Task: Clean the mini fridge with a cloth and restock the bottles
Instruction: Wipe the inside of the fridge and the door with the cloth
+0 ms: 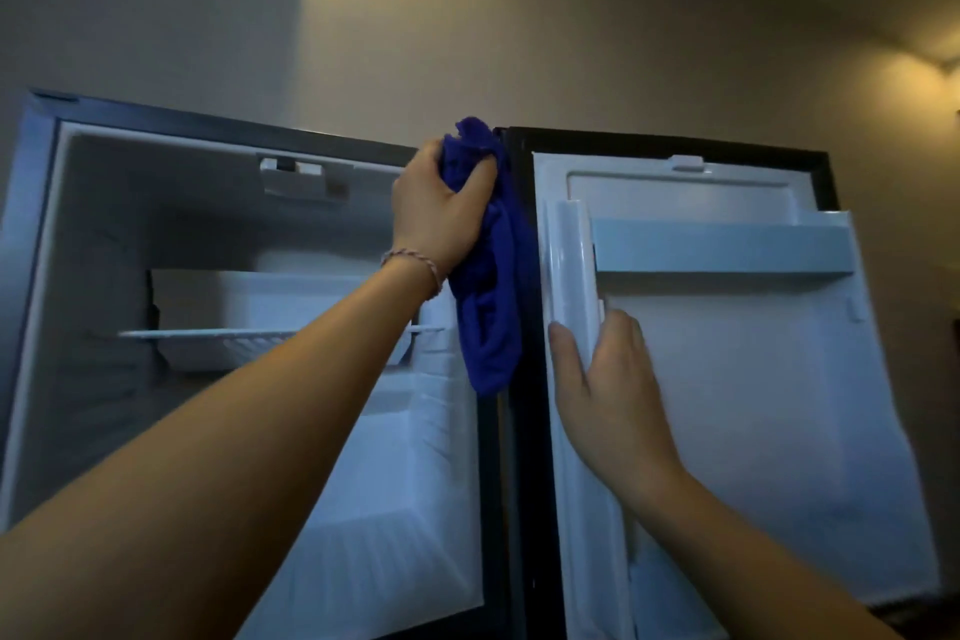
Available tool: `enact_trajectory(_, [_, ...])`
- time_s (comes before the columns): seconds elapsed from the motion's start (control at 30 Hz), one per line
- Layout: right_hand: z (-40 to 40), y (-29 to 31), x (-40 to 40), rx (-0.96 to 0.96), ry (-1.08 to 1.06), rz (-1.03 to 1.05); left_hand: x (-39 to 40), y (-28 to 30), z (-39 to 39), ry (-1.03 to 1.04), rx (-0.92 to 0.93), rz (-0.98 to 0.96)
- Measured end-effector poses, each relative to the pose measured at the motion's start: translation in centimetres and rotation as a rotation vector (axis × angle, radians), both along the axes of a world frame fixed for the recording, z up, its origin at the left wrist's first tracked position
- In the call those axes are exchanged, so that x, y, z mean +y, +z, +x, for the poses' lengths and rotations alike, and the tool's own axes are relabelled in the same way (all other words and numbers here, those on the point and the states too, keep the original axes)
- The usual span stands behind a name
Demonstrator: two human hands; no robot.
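**Now: cloth at the hinge edge**

Your left hand grips the bunched blue cloth against the top of the open white mini fridge. Your right hand lies flat, fingers straight, on the white inner door panel.

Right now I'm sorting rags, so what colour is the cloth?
Deep blue cloth, gripped in the left hand, clearest in the head view.
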State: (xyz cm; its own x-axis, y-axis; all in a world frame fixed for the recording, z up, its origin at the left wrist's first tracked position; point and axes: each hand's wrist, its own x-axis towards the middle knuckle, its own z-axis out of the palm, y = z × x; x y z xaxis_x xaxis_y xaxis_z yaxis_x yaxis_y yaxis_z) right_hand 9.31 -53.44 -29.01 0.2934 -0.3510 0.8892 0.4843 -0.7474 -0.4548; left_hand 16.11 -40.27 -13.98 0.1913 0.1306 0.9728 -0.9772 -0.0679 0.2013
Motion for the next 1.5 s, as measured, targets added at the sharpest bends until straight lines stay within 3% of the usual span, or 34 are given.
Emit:
enact_trajectory(0.17, [-0.2,1.1,0.1,0.019,-0.113,-0.021,-0.1,2.6,-0.2,0.004,-0.042,0.030])
enact_trajectory(0.33, [-0.3,1.7,0.0,0.011,-0.133,-0.009,-0.8,0.5,0.3,-0.056,-0.005,0.075])
enact_trajectory(0.77, [-0.3,1.0,1.4,-0.042,-0.029,0.059,-0.4,-17.9,0.9,-0.247,0.205,0.045])
enact_trajectory(1.0, [-1.2,0.9,2.3,0.024,-0.071,0.041,0.2,-23.1,-0.6,-0.215,0.247,0.088])
enact_trajectory(1.13, [-1.7,0.7,2.7,0.045,-0.101,0.028,0.5,-18.4,-0.8,-0.138,0.147,0.105])
enact_trajectory(1.37, [-1.9,1.0,2.7,0.037,-0.171,-0.020,-0.2,-0.4,-0.9,-0.118,0.022,0.031])
enact_trajectory(1.5, [-1.7,1.0,2.8,0.036,-0.174,-0.014,-0.5,1.5,0.2,-0.161,0.053,-0.023])
